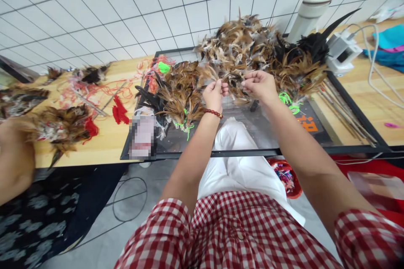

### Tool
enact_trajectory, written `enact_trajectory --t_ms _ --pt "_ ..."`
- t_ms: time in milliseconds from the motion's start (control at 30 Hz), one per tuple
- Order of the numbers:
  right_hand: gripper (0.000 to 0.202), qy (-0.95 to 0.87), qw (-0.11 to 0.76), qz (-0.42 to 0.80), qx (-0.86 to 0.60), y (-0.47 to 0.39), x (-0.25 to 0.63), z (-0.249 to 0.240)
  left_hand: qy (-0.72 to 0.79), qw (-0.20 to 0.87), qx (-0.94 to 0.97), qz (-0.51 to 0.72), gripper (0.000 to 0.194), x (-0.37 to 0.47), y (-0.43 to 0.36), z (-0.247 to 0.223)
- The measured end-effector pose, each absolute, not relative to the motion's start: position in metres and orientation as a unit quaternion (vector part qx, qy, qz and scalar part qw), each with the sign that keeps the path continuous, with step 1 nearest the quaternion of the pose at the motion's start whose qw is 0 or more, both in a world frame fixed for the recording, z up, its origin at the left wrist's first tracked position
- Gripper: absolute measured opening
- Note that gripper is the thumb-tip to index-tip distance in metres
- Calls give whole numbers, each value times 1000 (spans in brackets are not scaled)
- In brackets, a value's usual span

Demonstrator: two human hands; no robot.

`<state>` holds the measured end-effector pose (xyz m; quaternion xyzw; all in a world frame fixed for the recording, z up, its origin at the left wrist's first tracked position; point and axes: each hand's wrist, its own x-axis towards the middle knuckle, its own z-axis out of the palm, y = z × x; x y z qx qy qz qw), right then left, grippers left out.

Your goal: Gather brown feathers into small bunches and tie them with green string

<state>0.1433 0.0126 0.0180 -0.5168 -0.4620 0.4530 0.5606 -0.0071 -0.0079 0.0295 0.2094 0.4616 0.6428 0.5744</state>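
Observation:
Over the tray, my left hand (216, 94), with a beaded bracelet at its wrist, is closed in a pinch on brown feathers (232, 78). My right hand (260, 85) is just to the right, its thumb and fingertips pinched together at the other side of these feathers; whether it grips one of them is too small to make out. Behind both hands rises a large heap of loose brown feathers (240, 44). Left of my left hand lies a pile of brown and black feathers (184, 88) with bright green yarn (186, 125) at its lower edge.
A black-framed glass tray (202, 145) covers the table's middle. At the right stand a white bottle (307, 14), a white charger (343, 52) and thin sticks (345, 113). Another person's arm (15, 159) reaches in from the left near a feather bundle (63, 122). Red yarn (120, 110) lies nearby.

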Motion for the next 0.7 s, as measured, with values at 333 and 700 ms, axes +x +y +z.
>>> enact_trajectory --t_ms 333,700 --pt "33 -433 559 489 -510 15 142 14 458 556 204 663 15 -9 -3 21" --pt "38 -453 548 521 -473 0 133 24 429 648 308 549 18 -1 -18 23"
